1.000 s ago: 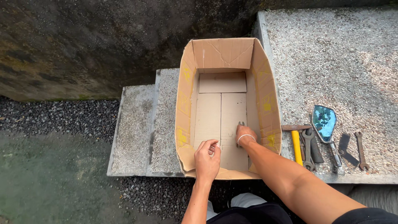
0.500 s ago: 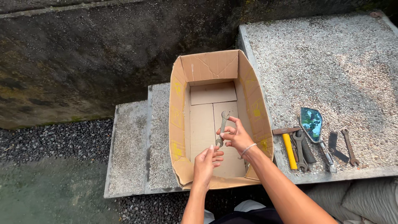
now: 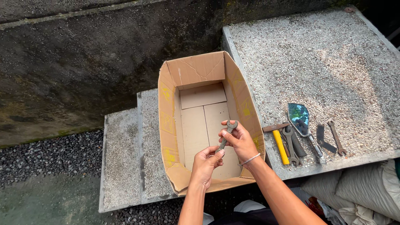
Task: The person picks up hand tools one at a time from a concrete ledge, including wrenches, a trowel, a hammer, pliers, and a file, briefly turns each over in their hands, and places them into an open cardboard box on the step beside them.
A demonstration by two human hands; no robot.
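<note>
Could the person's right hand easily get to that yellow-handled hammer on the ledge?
Probably yes. The hammer lies uncovered on the ledge just beside the right hand, but that hand and the left hand are holding a wrench.

cardboard box (image 3: 196,71) | open, brown, yellow marks on walls | on concrete step (image 3: 125,166)

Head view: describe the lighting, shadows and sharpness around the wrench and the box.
Head view: soft, even daylight with no glare; the wrench, held by the left hand and right hand, is sharp; the cardboard box has only mild shade inside; the wall behind is dark; the tools on the slab stay crisp, and the mirror gives a bluish reflection.
</note>
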